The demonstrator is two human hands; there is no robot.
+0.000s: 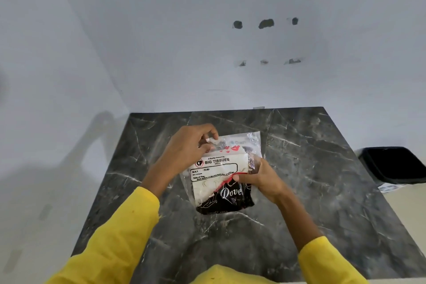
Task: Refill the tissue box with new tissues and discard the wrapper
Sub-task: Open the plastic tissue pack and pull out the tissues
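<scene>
tabletop [299, 191]: dark marbled slab set against the white wall; everything you are working on rests on it or is held just over it.
bin [391, 163]: black container off the right edge of the tabletop, well apart from your hands; i cannot see anything inside it, so the wrapper is judged not yet discarded.
tissue pack [216, 173]: clear plastic wrapper printed "big tissues", with the white tissues inside it, lying over the box near the middle of the tabletop.
tissue box [228, 200]: dark box with white lettering, mostly hidden under the pack; i cannot tell if it is open or what it holds.
left hand [189, 147]: your fingers are pinched on the far-left top edge of the wrapper.
right hand [260, 177]: your fingers are closed on the wrapper's right edge, thumb pressing its front.
risk 1: pulling the 2 edges apart too hard could split the plastic all at once and spill tissues over the tabletop.
risk 2: pinching tissues along with the film could tear or crumple them.
risk 3: the box below is not held by either hand, so a tug could drag it.
</scene>
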